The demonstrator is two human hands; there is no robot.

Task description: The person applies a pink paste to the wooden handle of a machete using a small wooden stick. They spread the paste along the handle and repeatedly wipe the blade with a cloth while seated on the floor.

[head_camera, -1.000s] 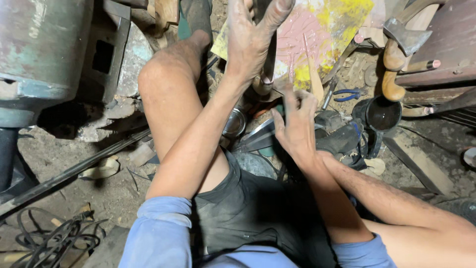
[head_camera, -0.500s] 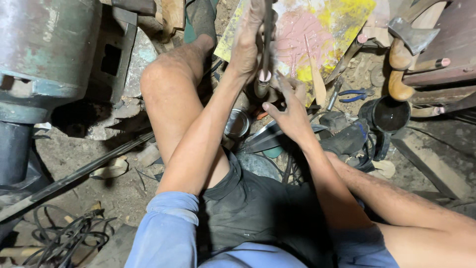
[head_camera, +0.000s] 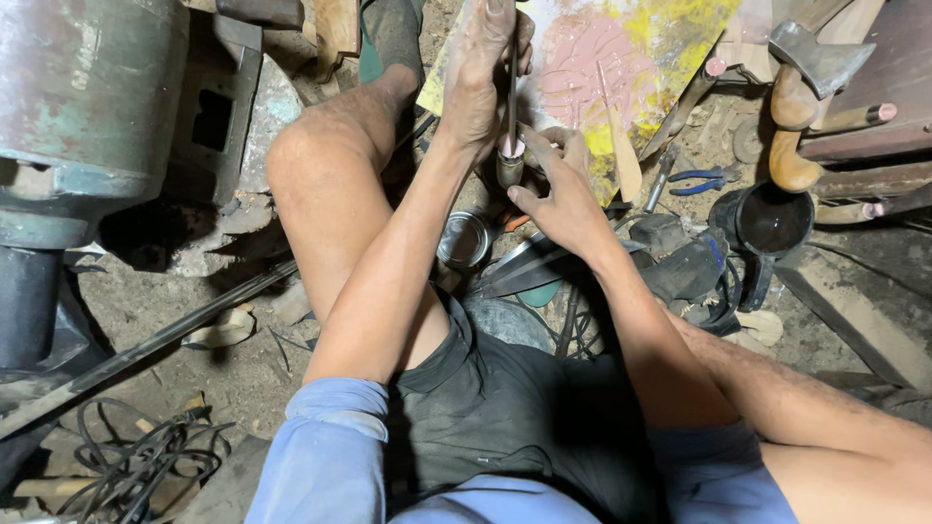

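Thin dark metal blade (head_camera: 512,92), held upright with its lower end seated in a short grey metal ferrule (head_camera: 509,167), sits between both hands, above the person's bent knee. Left hand (head_camera: 482,73) is wrapped closed around the blade's upper length, fingers curled over it near the top of the view. Right hand (head_camera: 561,189) is just below and beside it, fingers (head_camera: 544,146) pinched on the ferrule where a pale pink end shows at the joint; the two hands nearly touch. Behind them, a flat board smeared with pink and yellow paint (head_camera: 621,58) leans on the dirt floor (head_camera: 243,359). Small round steel cup (head_camera: 464,239) lies just beneath the hands, near a broad dark knife blade (head_camera: 529,267). To the right: blue-handled pliers (head_camera: 707,180), black round pot (head_camera: 772,221), axe head with wooden handle (head_camera: 811,58). Far left, large greenish metal machine body (head_camera: 83,97); black coiled cable (head_camera: 136,461) lower left.
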